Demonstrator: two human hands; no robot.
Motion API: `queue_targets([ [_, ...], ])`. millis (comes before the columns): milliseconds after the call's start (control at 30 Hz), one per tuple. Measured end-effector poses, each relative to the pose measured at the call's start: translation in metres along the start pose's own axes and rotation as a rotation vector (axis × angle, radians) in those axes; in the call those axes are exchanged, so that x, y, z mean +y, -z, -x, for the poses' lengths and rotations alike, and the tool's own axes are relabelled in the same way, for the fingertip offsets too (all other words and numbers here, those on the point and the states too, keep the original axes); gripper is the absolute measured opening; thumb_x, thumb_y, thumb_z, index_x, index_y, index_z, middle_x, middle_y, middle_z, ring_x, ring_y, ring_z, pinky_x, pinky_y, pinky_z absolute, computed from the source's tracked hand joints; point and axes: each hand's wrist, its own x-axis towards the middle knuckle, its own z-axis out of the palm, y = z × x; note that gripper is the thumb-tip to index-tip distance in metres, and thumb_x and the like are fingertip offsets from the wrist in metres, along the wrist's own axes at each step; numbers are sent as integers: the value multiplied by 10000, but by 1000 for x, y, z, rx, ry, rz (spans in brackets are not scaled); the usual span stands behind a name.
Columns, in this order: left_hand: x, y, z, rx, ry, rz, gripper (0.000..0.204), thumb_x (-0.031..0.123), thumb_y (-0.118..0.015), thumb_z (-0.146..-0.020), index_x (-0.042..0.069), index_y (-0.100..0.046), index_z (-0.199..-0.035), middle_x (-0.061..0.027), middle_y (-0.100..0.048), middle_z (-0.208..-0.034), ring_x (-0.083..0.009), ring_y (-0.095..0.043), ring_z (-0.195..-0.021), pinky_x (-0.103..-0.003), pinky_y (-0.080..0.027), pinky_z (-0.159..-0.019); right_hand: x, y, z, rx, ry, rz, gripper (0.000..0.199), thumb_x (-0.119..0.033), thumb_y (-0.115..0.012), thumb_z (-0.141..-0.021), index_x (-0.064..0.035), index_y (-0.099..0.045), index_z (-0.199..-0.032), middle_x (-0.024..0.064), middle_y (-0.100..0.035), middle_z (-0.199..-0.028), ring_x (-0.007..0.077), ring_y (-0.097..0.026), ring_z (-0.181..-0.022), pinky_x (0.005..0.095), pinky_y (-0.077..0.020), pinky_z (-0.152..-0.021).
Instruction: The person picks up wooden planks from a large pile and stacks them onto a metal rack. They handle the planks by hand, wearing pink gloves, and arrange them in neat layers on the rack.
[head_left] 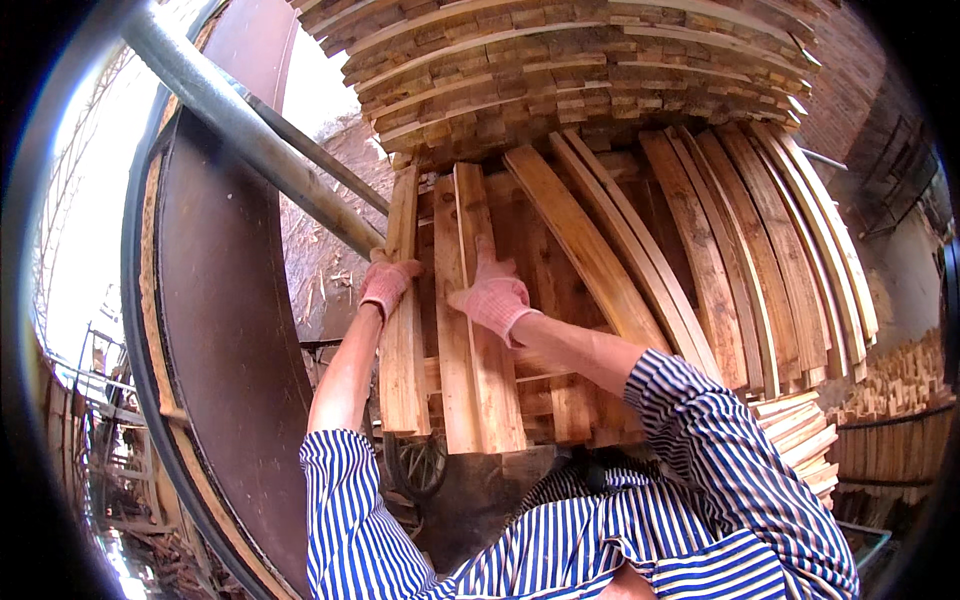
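The left hand [388,283] and right hand [497,300] wear pale pink knitted-fabric gloves [506,305] ending at the wrists. A loose cloth shirt [530,545] in narrow blue and white stripes has creased, matching sleeves [735,450] that stop partway along the forearms [345,375].

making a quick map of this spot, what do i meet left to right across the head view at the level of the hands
brown panel → pink-gloved left hand → pink-gloved right hand → wide slanted board → close-set row of boards
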Motion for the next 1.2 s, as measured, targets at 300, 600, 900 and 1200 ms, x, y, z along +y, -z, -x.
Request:
queue_targets([
  [300,2,-18,-19,17,-47,4,839,445,-789,-690,8,-484,-1339,-231,-669,-1210,-380,-661,-1119,-431,-520,-939,-4,-6,-6,37,9,-252,1122,-301,-769,-767,-136,-53,-1615,293,-223,-1597,469,-454,-1364,518,-481,-1062],
  [600,-44,-22,-41,-14,155,-43,647,445,-780,-777,21,-612,-1237,-186,-714,-1076,-298,-707,-972,-407,-544,-833,-56,-21,19,20,-40,-233,1139,-243,-808,-766,-162,-49,-1611,281,-82,-1645,490,-385,-1408,503,-424,-1119],
  [900,-102,1,-59,-209,-347,307,571,346,-641,-944,49,-493,-1408,-162,-609,-1309,-288,-616,-1154,-397,-506,-929,-66,-31,-6,36,-178,-402,939,-330,-724,-842,-193,-179,-1594,269,-307,-1567,452,-512,-1322,509,-483,-1039],
  [1200,-63,-12,-48,-15,-694,-91,445,283,-452,-1035,65,-501,-1420,-237,-551,-1388,-392,-523,-1291,-414,-447,-1050,-76,-38,-35,181,-17,-131,836,-475,-540,-951,-98,-154,-1591,297,-347,-1540,454,-547,-1273,511,-466,-1053],
])
